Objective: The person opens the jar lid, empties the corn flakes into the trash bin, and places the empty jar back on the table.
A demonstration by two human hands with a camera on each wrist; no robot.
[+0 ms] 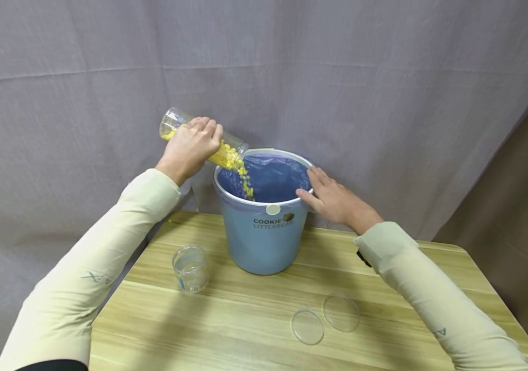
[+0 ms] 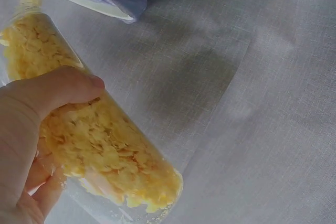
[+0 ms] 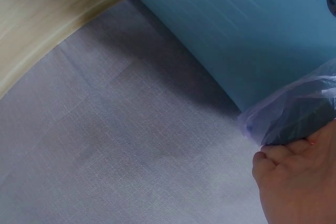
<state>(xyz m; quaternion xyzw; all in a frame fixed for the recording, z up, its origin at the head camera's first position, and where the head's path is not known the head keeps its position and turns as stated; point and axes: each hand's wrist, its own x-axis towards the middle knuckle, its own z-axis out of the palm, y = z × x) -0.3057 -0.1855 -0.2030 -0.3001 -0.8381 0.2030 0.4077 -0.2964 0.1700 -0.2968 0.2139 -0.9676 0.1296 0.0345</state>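
Note:
My left hand (image 1: 193, 147) grips a clear jar (image 1: 171, 121) of yellow flakes, tilted mouth-down over the left side of a blue bucket (image 1: 264, 242). Flakes (image 1: 247, 185) stream from its mouth into the bucket, which is lined with a purple plastic bag (image 1: 268, 162). In the left wrist view, the thumb (image 2: 73, 85) lies across the jar, and flakes (image 2: 115, 145) fill much of it. My right hand (image 1: 333, 198) rests on the bucket's right rim with fingers extended. The right wrist view has its fingertips (image 3: 275, 153) against the bag's folded edge.
A clear cup (image 1: 191, 269) stands on the wooden table (image 1: 227, 319), left of the bucket. Two clear round lids (image 1: 307, 326) lie toward the front right. A grey curtain (image 1: 361, 93) hangs close behind the bucket.

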